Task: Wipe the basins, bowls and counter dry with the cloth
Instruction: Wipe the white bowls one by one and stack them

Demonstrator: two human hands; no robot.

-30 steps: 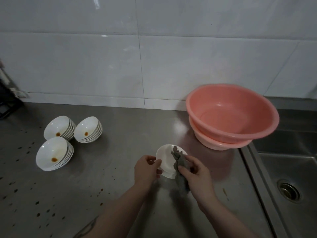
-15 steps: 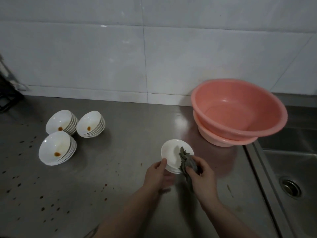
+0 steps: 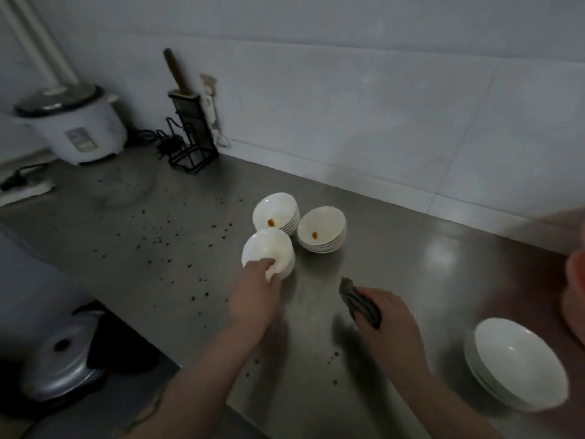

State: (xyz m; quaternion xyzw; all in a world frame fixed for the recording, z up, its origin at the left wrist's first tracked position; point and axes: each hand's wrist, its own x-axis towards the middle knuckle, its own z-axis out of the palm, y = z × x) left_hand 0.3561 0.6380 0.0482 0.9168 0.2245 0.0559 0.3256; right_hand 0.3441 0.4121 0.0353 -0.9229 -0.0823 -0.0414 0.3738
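Observation:
Three stacks of white bowls stand mid-counter. My left hand (image 3: 254, 291) grips the rim of the top bowl (image 3: 269, 250) of the nearest stack, thumb inside it. Behind it are two more stacks (image 3: 276, 212) (image 3: 321, 229), each with a brown sauce spot in the top bowl. My right hand (image 3: 384, 323) holds a crumpled grey cloth (image 3: 357, 304) just above the steel counter (image 3: 411, 258). A small stack of clean white bowls (image 3: 519, 364) sits at the right. The pink basin (image 3: 574, 280) shows only as a blurred edge at the far right.
Dark sauce drops (image 3: 158, 239) speckle the left and front of the counter. A white rice cooker (image 3: 72, 125) and a black knife rack (image 3: 190, 134) with cables stand at the back left. A metal pot lid (image 3: 60, 362) lies below the counter's left edge.
The view has swung left. My left hand let go of the wiped bowl, now at the right, and reached across to the nearest dirty stack. My right hand still carries the cloth.

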